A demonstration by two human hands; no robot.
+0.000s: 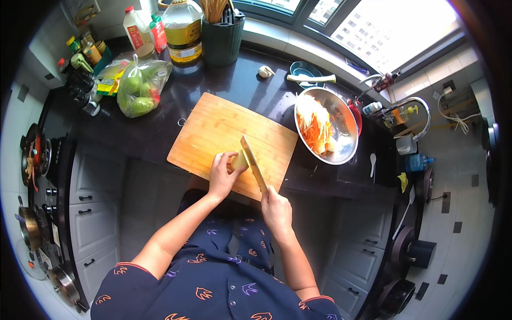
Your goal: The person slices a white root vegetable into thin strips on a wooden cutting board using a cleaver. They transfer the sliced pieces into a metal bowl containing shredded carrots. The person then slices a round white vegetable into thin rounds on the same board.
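Note:
A wooden cutting board (224,120) lies at an angle on the dark counter in front of me. Near its front edge, my left hand (222,176) has its fingers curled around a pale yellow piece of vegetable (239,161), its kind unclear. My right hand (277,210) is closed on the handle of a kitchen knife (253,161). The blade stands just right of the vegetable, close beside its cut side; whether they touch I cannot tell. To the board's right, a steel bowl (348,130) holds orange and whitish shreds (313,125).
Behind the bowl are a peeler-like tool with a pale handle (312,78), teal dishes (304,68) and a garlic bulb (265,71). A bag of green vegetables (140,90), an oil jug (183,32) and a chopstick holder (221,42) stand back left. A white spoon (373,164) lies right.

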